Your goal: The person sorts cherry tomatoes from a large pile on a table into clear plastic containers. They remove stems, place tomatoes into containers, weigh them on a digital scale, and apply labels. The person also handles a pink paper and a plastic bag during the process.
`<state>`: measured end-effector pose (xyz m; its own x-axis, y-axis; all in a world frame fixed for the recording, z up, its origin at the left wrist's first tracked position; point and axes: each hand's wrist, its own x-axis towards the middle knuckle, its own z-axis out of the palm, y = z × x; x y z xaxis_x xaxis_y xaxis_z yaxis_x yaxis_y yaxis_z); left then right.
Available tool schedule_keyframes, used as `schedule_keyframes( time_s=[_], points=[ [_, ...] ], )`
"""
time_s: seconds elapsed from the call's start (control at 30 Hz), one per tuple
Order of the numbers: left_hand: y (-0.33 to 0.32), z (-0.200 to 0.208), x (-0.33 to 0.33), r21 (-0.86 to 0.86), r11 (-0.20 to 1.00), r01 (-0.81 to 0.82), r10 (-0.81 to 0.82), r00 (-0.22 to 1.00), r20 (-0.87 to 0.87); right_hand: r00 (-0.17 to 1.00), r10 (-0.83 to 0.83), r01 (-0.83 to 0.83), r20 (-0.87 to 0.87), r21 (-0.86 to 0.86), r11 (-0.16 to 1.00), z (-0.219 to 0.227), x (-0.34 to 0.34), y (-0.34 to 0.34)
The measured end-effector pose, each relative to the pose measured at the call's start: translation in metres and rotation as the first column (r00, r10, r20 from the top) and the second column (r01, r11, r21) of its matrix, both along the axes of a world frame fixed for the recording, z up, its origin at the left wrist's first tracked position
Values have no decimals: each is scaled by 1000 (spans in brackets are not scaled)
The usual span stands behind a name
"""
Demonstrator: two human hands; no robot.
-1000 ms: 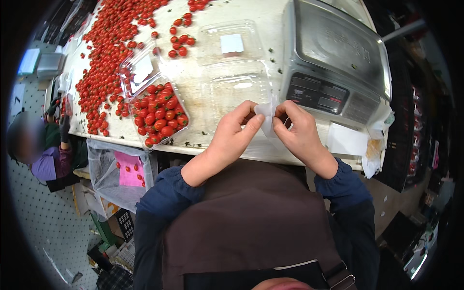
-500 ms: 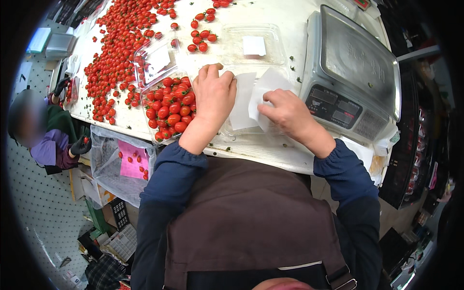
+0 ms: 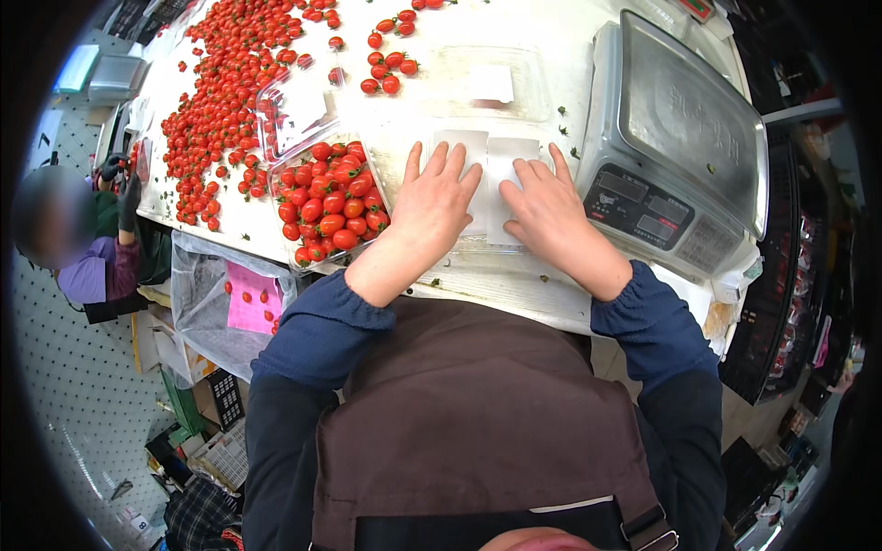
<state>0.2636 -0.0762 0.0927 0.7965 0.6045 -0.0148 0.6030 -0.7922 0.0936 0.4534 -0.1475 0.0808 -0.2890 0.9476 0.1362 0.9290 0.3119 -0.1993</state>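
Two white paper liners (image 3: 501, 193) lie side by side in the near half of a clear plastic clamshell, whose lid (image 3: 441, 78) is folded back with a white label on it. My left hand (image 3: 434, 197) rests on the left liner, fingers spread. On the right one lies my right hand (image 3: 549, 209), its fingers also apart. Just left of my left hand stands a clamshell full of cherry tomatoes (image 3: 335, 197), its lid (image 3: 292, 115) opened back.
A grey weighing scale (image 3: 666, 138) stands to the right. Loose cherry tomatoes (image 3: 216, 101) cover the table's far left, with a few (image 3: 390, 69) behind the clamshells. A plastic-lined bin (image 3: 207, 294) hangs below the left edge. At far left sits a gloved person (image 3: 92, 257).
My hands have flattened the liners into the clamshell; the right one was lifted and curled before. My fingers have spread out. The person at left has raised a gloved hand.
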Motion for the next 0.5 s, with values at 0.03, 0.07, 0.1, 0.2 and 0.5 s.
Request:
schedule_keyframes(
  time_s=[0.03, 0.07, 0.1, 0.2, 0.5],
  points=[
    [0, 0, 2, -47, 999, -5, 1, 996, -87, 1000, -4, 4, 15, -17, 1000, -1, 1, 2],
    [0, 0, 4, -93, 996, -15, -1, 985, -173, 1000, -8, 9, 29, -41, 999, 0, 1, 3],
    [0, 2, 4, -111, 994, -14, -7, 981, -192, 999, -10, 13, 43, -64, 998, 2, 1, 4],
    [-2, 5, 1, -118, 993, -3, -17, 986, -168, 998, 13, -7, 59, -94, 996, 4, 0, 4],
    [-20, 55, -95, 32, 959, -282, 213, 790, 575, 773, -152, 20, -616, -215, 976, 55, -35, 14]
  ],
)
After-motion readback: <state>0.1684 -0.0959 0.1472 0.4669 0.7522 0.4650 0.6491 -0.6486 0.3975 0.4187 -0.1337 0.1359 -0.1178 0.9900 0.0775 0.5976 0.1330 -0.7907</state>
